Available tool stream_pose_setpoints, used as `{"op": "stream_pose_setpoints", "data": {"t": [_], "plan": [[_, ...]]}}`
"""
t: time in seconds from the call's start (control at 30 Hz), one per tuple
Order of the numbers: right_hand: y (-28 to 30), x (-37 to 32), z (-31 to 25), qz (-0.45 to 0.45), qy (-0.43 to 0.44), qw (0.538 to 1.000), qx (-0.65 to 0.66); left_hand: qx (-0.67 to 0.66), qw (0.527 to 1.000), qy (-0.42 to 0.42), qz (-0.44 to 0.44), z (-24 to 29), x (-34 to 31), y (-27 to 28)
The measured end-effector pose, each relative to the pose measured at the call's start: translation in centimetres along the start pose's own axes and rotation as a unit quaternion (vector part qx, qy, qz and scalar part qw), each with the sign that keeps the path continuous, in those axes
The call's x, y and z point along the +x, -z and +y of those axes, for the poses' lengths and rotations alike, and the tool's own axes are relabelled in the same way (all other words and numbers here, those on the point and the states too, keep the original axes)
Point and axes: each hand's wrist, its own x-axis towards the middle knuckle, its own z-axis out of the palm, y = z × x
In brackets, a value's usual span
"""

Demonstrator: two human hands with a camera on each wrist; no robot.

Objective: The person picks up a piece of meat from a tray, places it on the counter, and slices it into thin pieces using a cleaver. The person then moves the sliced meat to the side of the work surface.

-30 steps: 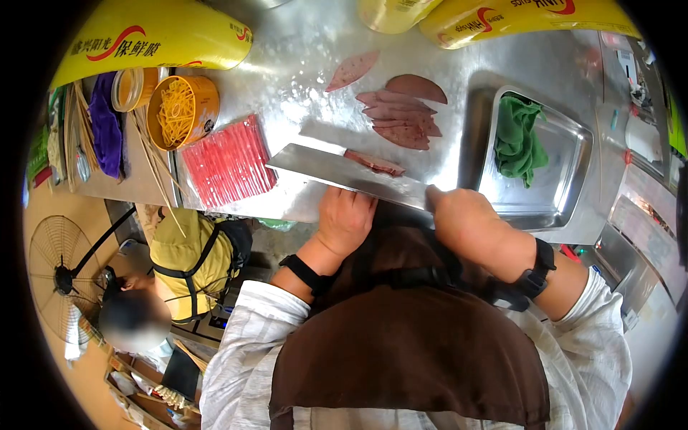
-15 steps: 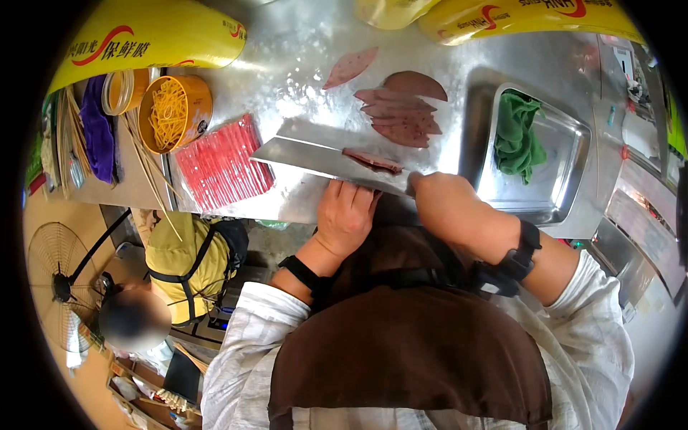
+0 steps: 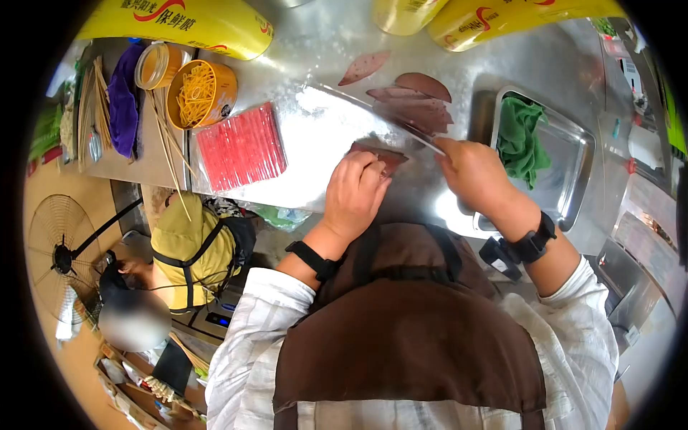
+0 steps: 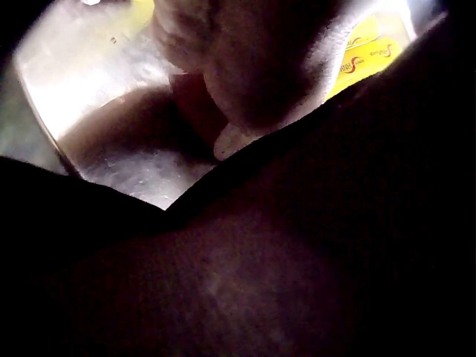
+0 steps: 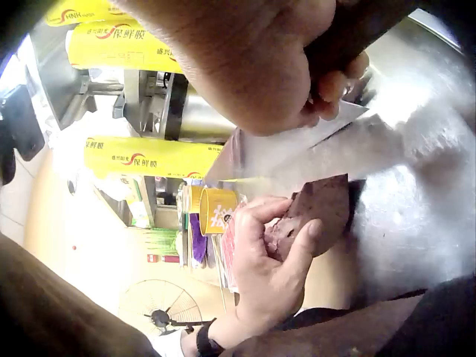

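Head: the knife (image 3: 410, 132) has been swung from the meat (image 3: 390, 156) toward the slices (image 3: 419, 113); a cut seems finished. Yellow strips (image 3: 196, 93) are held in the tub (image 3: 223, 89), a green cloth (image 3: 522, 136) in the tray (image 3: 590, 165). Left wrist: too dark to tell. Right wrist: over the desk (image 5: 398, 223), the meat is pinched by the left hand (image 5: 271, 268), the knife gripped by the right hand (image 5: 253, 56).

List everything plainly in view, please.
Table: one, silver, centre
Meat: one piece, brownish, centre
Slices: several, pinkish, on table
Knife: one, silver, centre
Rolls: three, yellow, far edge
Packet: one, red, left
Tub: one, orange, beyond packet
Cloth: one, purple, far left
Sticks: several, tan, left
Tray: one, silver, right
Towel: one, green, in tray
Person: one, yellow clothing, left
Fan: one, dark, left
Apron: one, brown, bottom
Left hand: one, bare, pinching meat
Right hand: one, bare, gripping knife
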Motion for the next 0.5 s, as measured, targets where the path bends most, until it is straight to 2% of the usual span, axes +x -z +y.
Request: {"op": "stream_pose_setpoints", "data": {"t": [0.2,0.37,0.4,0.5], "plan": [[2.1,-4.8,-1.1,0.020,0.027,0.999,0.032,-0.012,1.000,0.013,0.012,0.3,-0.5,0.4],[3.0,-7.6,-2.4,-0.031,0.029,0.999,-0.020,0.022,0.999,0.032,-0.009,0.4,-1.3,0.1],[3.0,-7.9,-2.5,-0.035,0.027,0.999,-0.022,0.027,0.999,0.015,0.014,0.5,-0.9,0.2],[3.1,-8.3,-3.0,-0.060,0.002,0.998,-0.033,0.016,1.000,0.006,-0.007,-0.4,-1.5,-0.4]]}}
